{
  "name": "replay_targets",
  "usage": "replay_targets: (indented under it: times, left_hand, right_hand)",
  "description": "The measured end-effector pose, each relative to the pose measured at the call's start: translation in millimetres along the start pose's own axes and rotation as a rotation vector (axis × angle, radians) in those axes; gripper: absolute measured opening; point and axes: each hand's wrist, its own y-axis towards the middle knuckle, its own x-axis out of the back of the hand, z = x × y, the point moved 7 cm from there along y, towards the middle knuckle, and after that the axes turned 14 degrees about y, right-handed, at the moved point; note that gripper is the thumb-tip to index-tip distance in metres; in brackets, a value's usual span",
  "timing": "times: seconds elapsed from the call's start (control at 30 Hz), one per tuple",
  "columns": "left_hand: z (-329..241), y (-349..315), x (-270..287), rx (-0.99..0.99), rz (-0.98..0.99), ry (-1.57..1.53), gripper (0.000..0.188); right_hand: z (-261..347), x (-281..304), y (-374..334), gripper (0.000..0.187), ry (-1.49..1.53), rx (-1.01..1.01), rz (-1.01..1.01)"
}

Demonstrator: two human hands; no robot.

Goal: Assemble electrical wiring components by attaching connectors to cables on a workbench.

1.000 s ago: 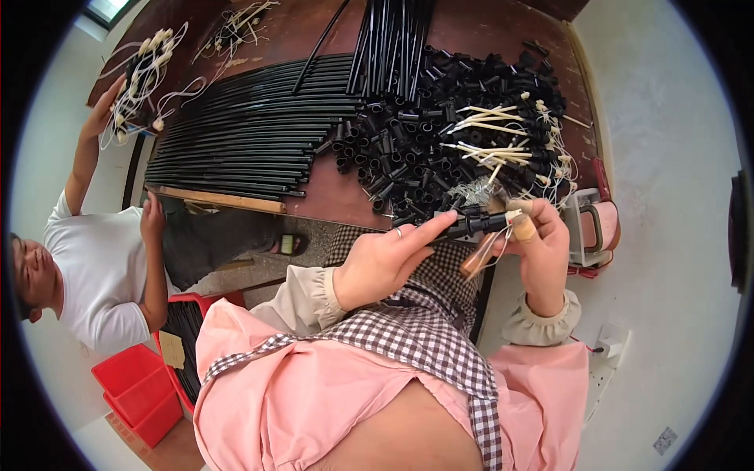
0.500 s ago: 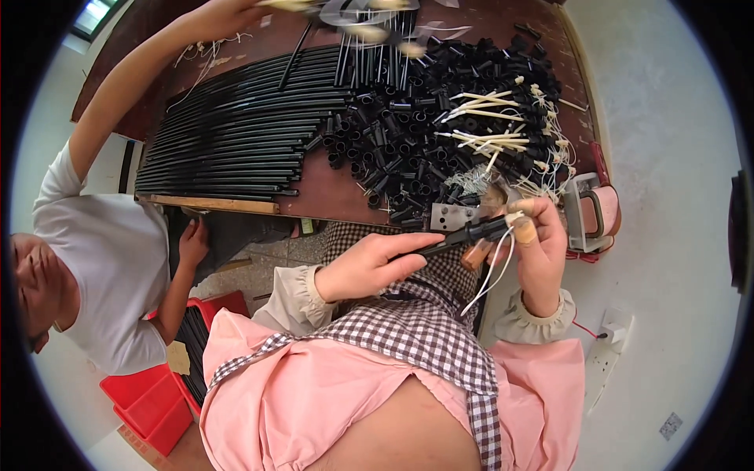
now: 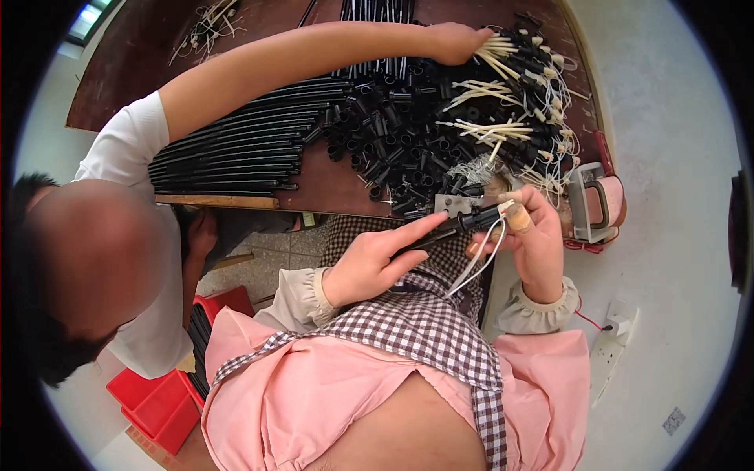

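**A:** Head view. What do your hands hold?

**B:** Your left hand [image 3: 369, 263] is clenched around a black tube [image 3: 444, 229], the forefinger laid straight along its top. The tube lies almost level, in the air above your lap and just below the near edge of the brown worktable [image 3: 330, 184]. Your right hand [image 3: 534, 235] meets the tube's right end; its thumb and fingers pinch a small pale connector [image 3: 514, 216] there, so that hand is closed too. Thin white wires [image 3: 479, 263] droop from that end in a loop between your two hands.

**A:** And what lies on the table?

**B:** Directly beyond your hands is a heap of short black sleeves [image 3: 408, 145], with bundles of cream-coloured wire leads [image 3: 487, 129] strewn over its right part. Left of the heap, a stack of long black tubes [image 3: 228, 153] lies lengthwise, reaching the table's near edge. A small grey metal block [image 3: 455, 204] sits at that edge, just above the held tube. A grey and pink tool with a handle [image 3: 593, 206] rests at the table's right corner, near your right hand.

**A:** Is anyone else in the picture?

**B:** Yes. A person in a white shirt [image 3: 129, 235] stands at your left, and their bare arm [image 3: 290, 59] stretches across the table. Their hand [image 3: 455, 41] grips a bunch of cream leads at the far side of the heap, well apart from your own hands. A red crate [image 3: 161, 400] stands on the floor at lower left.
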Motion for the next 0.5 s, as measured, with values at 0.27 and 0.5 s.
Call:
replay_targets:
  times: [0.27,0.5]
  left_hand:
    - [3,-10,14,0.061,-0.039,0.08,0.05]
    - [13,-23,11,-0.044,-0.023,0.247,0.042]
  right_hand:
    - [-29,-23,-11,0.016,-0.216,-0.044,0.094]
    - [-57,-43,-14,0.013,-0.032,-0.164,0.199]
